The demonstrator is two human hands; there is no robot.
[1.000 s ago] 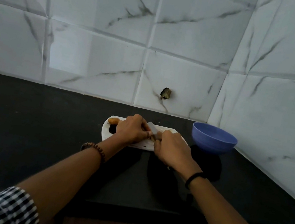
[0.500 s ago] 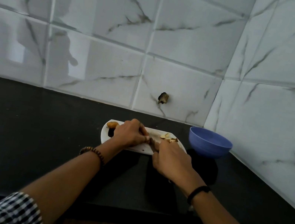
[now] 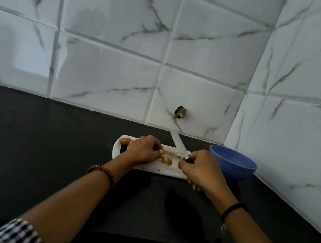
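Head view, the only one I had. My right hand (image 3: 202, 170) was wrapped round the dark handle of the knife (image 3: 178, 143), with the blade lifted off the cutting board (image 3: 147, 167) and angled up and away from me. My left hand (image 3: 144, 150) was curled, its fingertips pinching down the cut pieces (image 3: 167, 160). They were pale with brownish skin, and I couldn't tell what food it was. They lay between the two hands, touching the left fingertips. One whole piece (image 3: 125, 141) sat past the left hand's outer side. A blue bowl (image 3: 233, 163) sat just right of the right hand.

My worry: those bits were small and rounded, so one could've rolled under the blade and dragged my fingertips into the cut. A wide right-hand swing could've clipped the bowl too.
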